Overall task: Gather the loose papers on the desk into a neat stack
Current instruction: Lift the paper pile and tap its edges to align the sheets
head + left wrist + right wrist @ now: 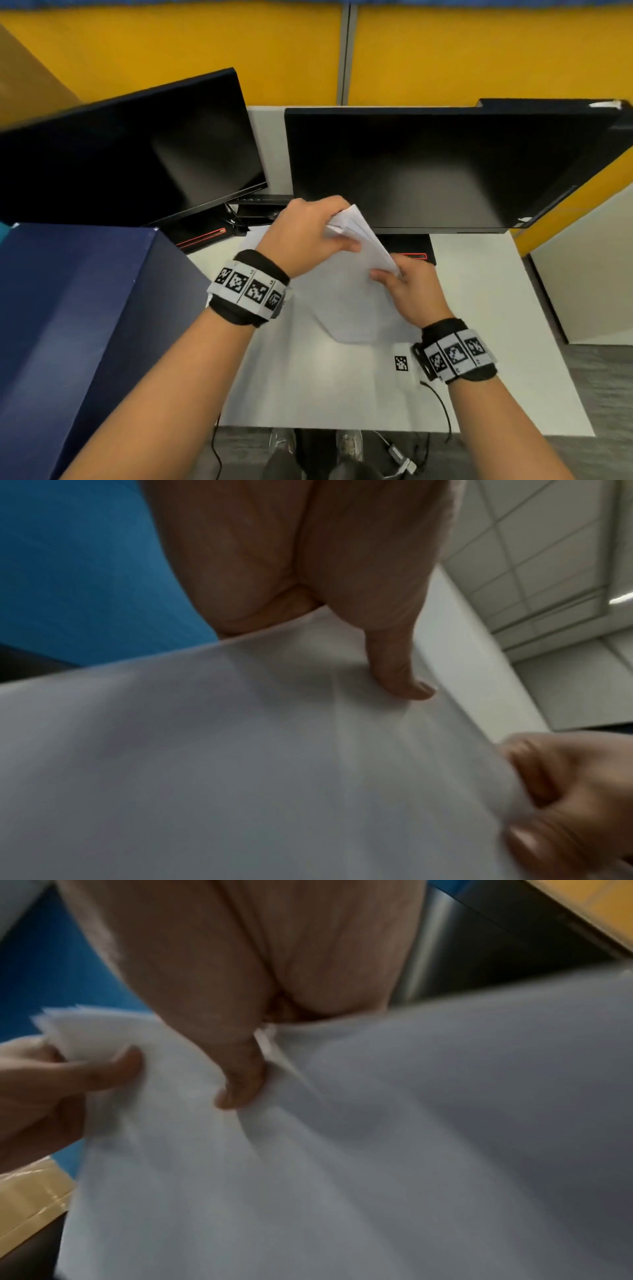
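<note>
A bunch of white papers (pixel 356 274) is held up on edge above the white desk (pixel 308 383), in front of the right monitor. My left hand (pixel 308 236) grips the top far corner of the sheets, where their edges fan out unevenly. My right hand (pixel 407 291) pinches the near upper edge. In the left wrist view the papers (pixel 240 764) fill the frame under my left thumb (pixel 400 674). The right wrist view shows the papers (pixel 342 1164) creased around my right thumb (pixel 243 1080), with the left hand (pixel 51 1085) holding the fanned corner.
Two dark monitors (pixel 144 150) (pixel 442 168) stand at the back of the desk. A tall dark blue box (pixel 78 325) rises at the left. A small tag with a black-and-white marker (pixel 401 363) and a cable (pixel 442 407) lie near the front right.
</note>
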### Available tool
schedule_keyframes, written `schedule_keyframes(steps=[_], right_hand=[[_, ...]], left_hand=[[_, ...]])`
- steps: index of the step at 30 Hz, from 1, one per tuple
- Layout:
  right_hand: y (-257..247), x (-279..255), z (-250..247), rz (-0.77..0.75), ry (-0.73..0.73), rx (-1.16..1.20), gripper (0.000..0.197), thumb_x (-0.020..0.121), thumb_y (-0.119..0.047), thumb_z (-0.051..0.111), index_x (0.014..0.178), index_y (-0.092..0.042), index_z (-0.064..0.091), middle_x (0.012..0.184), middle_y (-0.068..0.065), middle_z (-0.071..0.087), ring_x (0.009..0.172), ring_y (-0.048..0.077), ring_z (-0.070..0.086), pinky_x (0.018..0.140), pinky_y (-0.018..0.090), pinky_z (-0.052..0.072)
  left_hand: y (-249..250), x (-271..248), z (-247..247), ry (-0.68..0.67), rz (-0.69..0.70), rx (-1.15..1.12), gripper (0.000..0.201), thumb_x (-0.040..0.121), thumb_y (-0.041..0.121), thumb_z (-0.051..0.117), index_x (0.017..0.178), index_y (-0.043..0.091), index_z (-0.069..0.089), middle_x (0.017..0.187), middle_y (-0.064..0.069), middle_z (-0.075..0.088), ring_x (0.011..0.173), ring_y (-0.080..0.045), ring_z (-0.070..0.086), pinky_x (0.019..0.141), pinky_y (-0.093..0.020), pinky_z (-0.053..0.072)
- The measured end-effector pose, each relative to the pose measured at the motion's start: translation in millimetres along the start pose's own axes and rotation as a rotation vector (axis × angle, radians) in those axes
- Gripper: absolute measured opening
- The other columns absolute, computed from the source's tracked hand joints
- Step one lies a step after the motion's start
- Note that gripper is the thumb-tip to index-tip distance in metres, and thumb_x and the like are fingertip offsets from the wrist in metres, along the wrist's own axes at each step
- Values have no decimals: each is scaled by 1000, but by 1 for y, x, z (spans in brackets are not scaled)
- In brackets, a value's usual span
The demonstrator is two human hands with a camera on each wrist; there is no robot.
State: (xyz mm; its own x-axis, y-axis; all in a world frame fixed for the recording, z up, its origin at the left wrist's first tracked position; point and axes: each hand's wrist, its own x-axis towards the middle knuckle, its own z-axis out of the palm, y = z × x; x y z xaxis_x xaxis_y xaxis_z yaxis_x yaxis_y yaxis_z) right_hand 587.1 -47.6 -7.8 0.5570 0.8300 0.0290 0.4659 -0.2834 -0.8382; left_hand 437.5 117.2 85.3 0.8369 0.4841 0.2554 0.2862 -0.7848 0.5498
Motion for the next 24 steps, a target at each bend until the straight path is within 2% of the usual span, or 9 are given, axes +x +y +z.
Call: schedule_keyframes(steps=[4,7,10,14,16,18,19,21,24], right_hand=[[19,-12,-1,125,162,302,18,86,-5,72,91,-23,72,73,-31,71,68,-13,65,65,6,47],[26,-19,4,167,228,448,22,87,5,67,85,-17,70,71,-27,73,67,-11,67,63,7,49],[33,-21,15,175,218,444,15,87,4,67,88,-12,70,71,-27,73,69,-10,68,64,7,50],[50,-25,21,184,187,396,10,88,-1,68,95,-8,68,73,-25,73,73,-12,68,65,5,49],[67,-27,27,244,147,347,5,88,-11,71,91,-7,71,77,-12,75,73,-4,70,68,14,54],[88,-29,38,313,98,266,32,84,-32,73,78,0,69,73,10,74,69,18,72,66,32,57],[97,-30,43,347,70,231,39,84,-38,72,78,1,69,74,11,73,69,22,71,64,31,55],[107,-28,50,386,69,265,23,90,-28,69,93,-5,71,86,-1,74,84,19,71,73,23,53],[103,-22,55,419,121,336,12,94,-20,65,105,-20,68,98,-12,72,94,9,69,86,27,53]], left_hand=[[-52,-40,-4,269,-319,-150,78,52,54,92,121,40,57,104,14,70,105,-10,63,96,-31,50],[-68,-66,25,356,-446,-591,103,48,31,99,136,25,47,135,4,59,126,-12,56,106,-31,46],[-55,-66,56,262,-535,-833,65,53,6,96,111,15,67,103,6,77,98,-6,72,89,-36,59],[-54,-70,85,312,-603,-872,40,65,-5,89,86,24,71,81,18,78,80,2,73,73,-17,57],[-64,-78,102,287,-651,-897,37,63,-1,91,84,23,74,82,13,78,83,-5,74,74,-19,58],[-79,-88,126,237,-752,-872,32,64,5,92,85,21,75,82,12,78,82,-7,74,70,-16,56],[-86,-94,137,199,-800,-835,28,66,9,92,88,18,76,84,12,77,83,-9,74,68,-14,54],[-99,-103,156,122,-843,-735,28,74,18,87,99,11,75,91,8,75,85,-9,72,68,-14,51],[-102,-111,171,56,-856,-637,34,87,28,76,113,6,71,101,0,71,88,-12,67,71,-12,49]])
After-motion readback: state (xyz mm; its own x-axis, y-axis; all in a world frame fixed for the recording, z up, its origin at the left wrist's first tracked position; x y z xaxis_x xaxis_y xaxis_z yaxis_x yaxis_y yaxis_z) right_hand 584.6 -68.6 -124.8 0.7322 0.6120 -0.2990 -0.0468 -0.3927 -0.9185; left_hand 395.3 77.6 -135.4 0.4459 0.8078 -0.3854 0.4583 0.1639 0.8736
